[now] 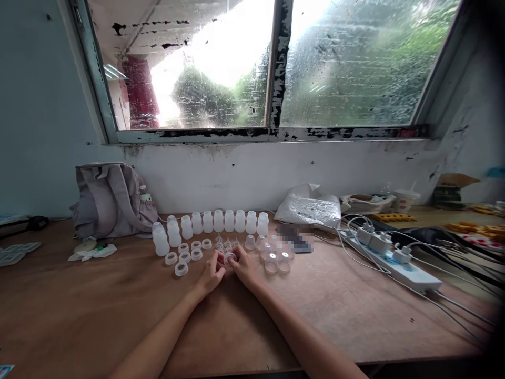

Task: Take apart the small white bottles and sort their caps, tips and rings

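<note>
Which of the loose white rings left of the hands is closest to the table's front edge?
The white ring lowest in the picture, alone in front; the others lie farther back, toward the bottles.

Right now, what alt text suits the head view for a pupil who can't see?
A person's right hand holds a translucent ring at a wooden table, the left hand close beside it. White bottles stand in a curved row beyond, with loose rings to the left and clear domed caps to the right.

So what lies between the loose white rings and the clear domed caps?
In the head view: clear bottle nipples, and nearer, the left hand and right hand with a white collar ring at their fingers.
</note>
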A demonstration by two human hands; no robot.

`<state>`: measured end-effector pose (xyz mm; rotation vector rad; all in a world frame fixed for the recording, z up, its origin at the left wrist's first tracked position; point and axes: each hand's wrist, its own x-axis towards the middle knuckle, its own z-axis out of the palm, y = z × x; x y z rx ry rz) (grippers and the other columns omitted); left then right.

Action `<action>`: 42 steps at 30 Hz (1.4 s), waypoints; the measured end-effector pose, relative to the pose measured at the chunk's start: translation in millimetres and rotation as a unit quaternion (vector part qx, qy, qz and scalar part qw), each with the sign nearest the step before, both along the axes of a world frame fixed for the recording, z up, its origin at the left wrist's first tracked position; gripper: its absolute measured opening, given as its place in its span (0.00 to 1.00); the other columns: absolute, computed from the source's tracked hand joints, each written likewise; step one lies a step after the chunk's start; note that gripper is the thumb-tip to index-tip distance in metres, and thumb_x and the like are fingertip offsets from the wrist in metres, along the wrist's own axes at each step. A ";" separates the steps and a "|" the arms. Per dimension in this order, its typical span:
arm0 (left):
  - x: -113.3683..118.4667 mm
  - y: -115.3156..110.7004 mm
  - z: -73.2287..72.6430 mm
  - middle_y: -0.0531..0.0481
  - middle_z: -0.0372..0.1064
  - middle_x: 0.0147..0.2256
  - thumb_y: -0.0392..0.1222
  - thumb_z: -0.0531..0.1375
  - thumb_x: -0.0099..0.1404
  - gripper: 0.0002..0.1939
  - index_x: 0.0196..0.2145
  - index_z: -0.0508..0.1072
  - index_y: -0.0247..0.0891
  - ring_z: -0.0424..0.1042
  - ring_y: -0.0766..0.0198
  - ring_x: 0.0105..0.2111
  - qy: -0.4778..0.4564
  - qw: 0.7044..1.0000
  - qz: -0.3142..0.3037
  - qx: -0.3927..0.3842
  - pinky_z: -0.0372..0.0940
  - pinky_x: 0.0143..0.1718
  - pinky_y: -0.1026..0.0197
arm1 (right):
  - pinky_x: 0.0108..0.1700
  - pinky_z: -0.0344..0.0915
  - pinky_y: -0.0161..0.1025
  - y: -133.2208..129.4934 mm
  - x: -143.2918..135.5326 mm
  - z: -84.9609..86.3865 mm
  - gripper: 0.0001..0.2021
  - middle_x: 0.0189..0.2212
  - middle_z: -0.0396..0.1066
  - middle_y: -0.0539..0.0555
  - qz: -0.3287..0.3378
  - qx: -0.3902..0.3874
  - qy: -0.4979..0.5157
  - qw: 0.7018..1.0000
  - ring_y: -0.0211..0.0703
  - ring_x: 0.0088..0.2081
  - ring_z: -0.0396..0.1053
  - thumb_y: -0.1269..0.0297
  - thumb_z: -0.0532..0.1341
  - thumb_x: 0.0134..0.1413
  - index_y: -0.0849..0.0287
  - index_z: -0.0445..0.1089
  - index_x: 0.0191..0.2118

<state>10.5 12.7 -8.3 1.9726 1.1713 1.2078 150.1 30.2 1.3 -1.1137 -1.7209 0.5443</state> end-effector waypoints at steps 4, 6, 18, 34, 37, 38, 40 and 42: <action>0.7 -0.4 -1.0 0.55 0.61 0.27 0.29 0.49 0.48 0.11 0.31 0.58 0.38 0.62 0.70 0.24 0.018 1.000 0.006 0.011 0.58 0.29 0.66 | 0.24 0.53 0.30 2.7 0.3 -0.3 0.03 0.19 0.56 0.44 0.006 -0.013 -0.003 1.000 0.34 0.22 0.56 0.69 0.52 0.39 0.57 0.54 0.24; 0.9 -0.9 -0.9 0.55 0.61 0.27 0.28 0.49 0.48 0.11 0.31 0.58 0.39 0.63 0.68 0.26 0.022 1.000 0.003 0.016 0.58 0.30 0.65 | 0.24 0.53 0.30 3.4 0.2 -0.3 0.03 0.18 0.56 0.44 0.001 -0.015 -0.007 1.000 0.34 0.22 0.56 0.70 0.52 0.38 0.57 0.54 0.24; 0.4 -5.7 4.2 0.54 0.60 0.26 0.28 0.48 0.49 0.11 0.31 0.58 0.39 0.62 0.67 0.26 0.049 0.998 -0.006 0.029 0.58 0.32 0.64 | 0.24 0.53 0.30 3.0 1.6 1.1 0.04 0.18 0.57 0.45 0.018 -0.012 -0.019 1.000 0.35 0.22 0.56 0.71 0.51 0.37 0.57 0.53 0.23; 1.2 -8.6 9.4 0.55 0.61 0.23 0.40 0.50 0.57 0.03 0.30 0.59 0.39 0.62 0.67 0.24 0.081 0.995 0.017 0.063 0.57 0.28 0.65 | 0.23 0.53 0.30 5.6 1.5 -4.1 0.05 0.18 0.58 0.45 0.030 -0.004 -0.030 0.999 0.34 0.21 0.57 0.72 0.50 0.37 0.56 0.54 0.25; -0.7 -7.2 8.6 0.55 0.61 0.23 0.39 0.49 0.57 0.02 0.30 0.59 0.39 0.63 0.67 0.24 0.097 0.993 0.007 0.075 0.57 0.28 0.66 | 0.23 0.53 0.30 6.7 1.7 -6.4 0.05 0.18 0.59 0.45 0.053 -0.007 -0.027 0.998 0.34 0.20 0.57 0.72 0.50 0.39 0.56 0.54 0.27; -1.2 -7.0 8.4 0.55 0.61 0.23 0.38 0.49 0.57 0.02 0.30 0.59 0.39 0.63 0.67 0.24 0.101 0.992 0.006 0.077 0.57 0.28 0.66 | 0.23 0.53 0.30 7.2 1.5 -7.5 0.05 0.17 0.59 0.44 0.057 -0.007 -0.028 0.998 0.35 0.20 0.57 0.72 0.50 0.39 0.56 0.54 0.27; -1.7 -6.5 7.8 0.55 0.62 0.23 0.38 0.50 0.56 0.02 0.30 0.60 0.39 0.63 0.67 0.24 0.108 0.991 0.017 0.080 0.57 0.28 0.65 | 0.23 0.53 0.30 8.6 0.6 -10.9 0.06 0.18 0.60 0.45 0.053 -0.004 -0.033 0.998 0.35 0.21 0.58 0.72 0.50 0.40 0.56 0.55 0.28; -1.5 -5.8 7.0 0.55 0.63 0.23 0.38 0.51 0.56 0.03 0.30 0.61 0.40 0.64 0.67 0.24 0.115 0.989 0.043 0.082 0.57 0.28 0.65 | 0.24 0.54 0.30 10.4 -0.8 -15.2 0.06 0.19 0.61 0.46 0.041 -0.002 -0.043 0.998 0.35 0.22 0.60 0.72 0.50 0.40 0.56 0.56 0.29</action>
